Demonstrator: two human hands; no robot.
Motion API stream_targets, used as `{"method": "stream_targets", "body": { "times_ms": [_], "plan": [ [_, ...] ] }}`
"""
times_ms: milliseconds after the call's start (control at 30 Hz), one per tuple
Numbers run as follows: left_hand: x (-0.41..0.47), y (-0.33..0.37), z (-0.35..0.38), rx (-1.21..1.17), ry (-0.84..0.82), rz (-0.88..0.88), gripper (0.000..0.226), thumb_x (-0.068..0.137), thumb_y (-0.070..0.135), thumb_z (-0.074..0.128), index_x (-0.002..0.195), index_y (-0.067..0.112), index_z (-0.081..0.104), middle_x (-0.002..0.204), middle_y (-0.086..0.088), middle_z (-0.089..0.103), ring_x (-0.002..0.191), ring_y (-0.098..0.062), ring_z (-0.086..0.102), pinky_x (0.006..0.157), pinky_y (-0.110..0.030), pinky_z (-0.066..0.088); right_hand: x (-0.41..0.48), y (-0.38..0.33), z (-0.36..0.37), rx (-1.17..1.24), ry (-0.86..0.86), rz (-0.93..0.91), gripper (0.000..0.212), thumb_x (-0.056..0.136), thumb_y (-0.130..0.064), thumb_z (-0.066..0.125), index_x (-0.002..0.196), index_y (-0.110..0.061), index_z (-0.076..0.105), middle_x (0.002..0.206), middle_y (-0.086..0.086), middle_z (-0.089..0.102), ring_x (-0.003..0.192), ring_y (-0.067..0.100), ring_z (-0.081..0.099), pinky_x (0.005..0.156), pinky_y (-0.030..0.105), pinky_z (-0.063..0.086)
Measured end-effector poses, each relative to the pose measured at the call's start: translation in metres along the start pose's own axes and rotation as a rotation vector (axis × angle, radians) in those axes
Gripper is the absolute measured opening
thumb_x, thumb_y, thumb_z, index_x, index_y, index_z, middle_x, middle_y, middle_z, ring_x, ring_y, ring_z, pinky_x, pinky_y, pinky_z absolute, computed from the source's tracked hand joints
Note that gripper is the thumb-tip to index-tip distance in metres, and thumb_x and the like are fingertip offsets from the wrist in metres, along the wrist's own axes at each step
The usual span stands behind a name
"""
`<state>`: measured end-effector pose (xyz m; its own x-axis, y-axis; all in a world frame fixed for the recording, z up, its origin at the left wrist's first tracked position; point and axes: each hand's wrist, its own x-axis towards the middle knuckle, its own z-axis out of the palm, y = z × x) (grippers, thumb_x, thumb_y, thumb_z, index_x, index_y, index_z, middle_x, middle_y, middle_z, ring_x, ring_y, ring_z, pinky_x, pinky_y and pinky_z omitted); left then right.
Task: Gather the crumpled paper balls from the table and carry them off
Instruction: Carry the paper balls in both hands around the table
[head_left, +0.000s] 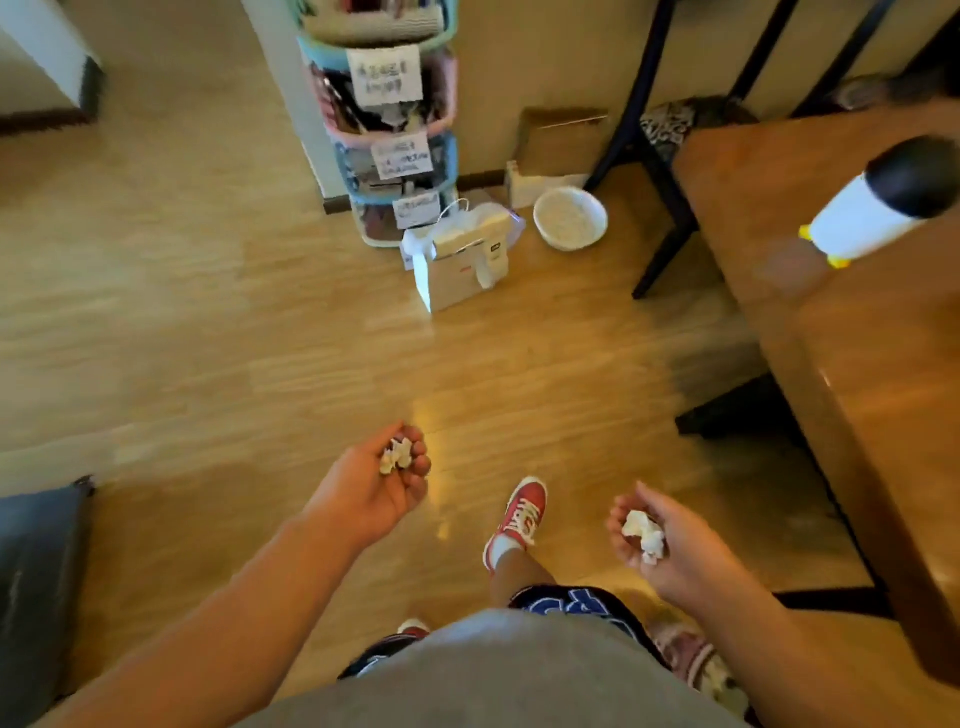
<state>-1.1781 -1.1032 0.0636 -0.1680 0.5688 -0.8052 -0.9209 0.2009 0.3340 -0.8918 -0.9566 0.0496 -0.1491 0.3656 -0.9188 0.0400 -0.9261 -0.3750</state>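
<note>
My left hand (375, 486) is held out over the wooden floor with its fingers curled around a small white crumpled paper ball (396, 455). My right hand (662, 545) is palm up beside the table, cupping another white crumpled paper ball (645, 534). The brown wooden table (852, 364) runs along the right side; no paper balls show on the visible part of it. I am standing to the left of the table, one red shoe (522, 514) stepping forward.
A white and black bottle (878, 205) lies on the table. On the floor ahead stand a white paper bag (462, 260), a white bowl (570, 218), a stack of labelled baskets (387, 119) and a dark chair (670, 156). A dark bag (36, 587) sits at left.
</note>
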Motion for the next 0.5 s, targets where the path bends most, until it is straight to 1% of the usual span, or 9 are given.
{"method": "stream_targets", "body": {
  "times_ms": [100, 167, 233, 333, 500],
  "plan": [
    [0.045, 0.025, 0.062, 0.052, -0.052, -0.03, 0.016, 0.074, 0.031, 0.062, 0.067, 0.016, 0.063, 0.061, 0.003, 0.057, 0.05, -0.01, 0.056, 0.042, -0.017, 0.041, 0.02, -0.039, -0.011, 0.035, 0.011, 0.01, 0.028, 0.091, -0.029, 0.06, 0.095, -0.002, 0.065, 0.07, 0.012, 0.069, 0.063, 0.022, 0.068, 0.056, 0.033, 0.056],
    [0.068, 0.038, 0.094, 0.077, -0.06, -0.056, 0.016, 0.075, 0.031, 0.061, 0.068, 0.017, 0.063, 0.062, 0.003, 0.057, 0.05, -0.01, 0.056, 0.042, -0.017, 0.041, 0.033, -0.067, -0.01, 0.051, 0.026, 0.018, 0.027, 0.093, -0.029, 0.059, 0.093, -0.003, 0.064, 0.068, 0.011, 0.069, 0.063, 0.021, 0.067, 0.055, 0.031, 0.056],
    [0.089, 0.049, 0.118, 0.084, -0.076, -0.065, 0.016, 0.076, 0.031, 0.061, 0.069, 0.016, 0.063, 0.063, 0.002, 0.057, 0.051, -0.01, 0.056, 0.043, -0.018, 0.041, 0.044, -0.096, -0.002, 0.032, 0.015, 0.011, 0.027, 0.093, -0.029, 0.059, 0.09, -0.003, 0.066, 0.066, 0.011, 0.069, 0.064, 0.021, 0.066, 0.06, 0.032, 0.055],
    [0.113, 0.066, 0.141, 0.082, -0.032, -0.075, 0.018, 0.077, 0.03, 0.062, 0.069, 0.015, 0.063, 0.063, 0.001, 0.058, 0.05, -0.011, 0.057, 0.041, -0.018, 0.042, 0.06, -0.141, 0.018, 0.03, 0.002, 0.001, 0.026, 0.094, -0.029, 0.058, 0.088, -0.004, 0.066, 0.066, 0.01, 0.069, 0.065, 0.02, 0.065, 0.066, 0.032, 0.051],
    [0.149, 0.1, 0.165, 0.117, 0.053, -0.101, 0.025, 0.082, 0.029, 0.058, 0.064, 0.014, 0.065, 0.059, 0.001, 0.059, 0.046, -0.011, 0.057, 0.039, -0.016, 0.042, 0.088, -0.214, 0.059, 0.095, -0.039, -0.042, 0.027, 0.094, -0.028, 0.057, 0.081, -0.005, 0.065, 0.066, 0.01, 0.067, 0.063, 0.02, 0.065, 0.066, 0.033, 0.05]
  ]
}}
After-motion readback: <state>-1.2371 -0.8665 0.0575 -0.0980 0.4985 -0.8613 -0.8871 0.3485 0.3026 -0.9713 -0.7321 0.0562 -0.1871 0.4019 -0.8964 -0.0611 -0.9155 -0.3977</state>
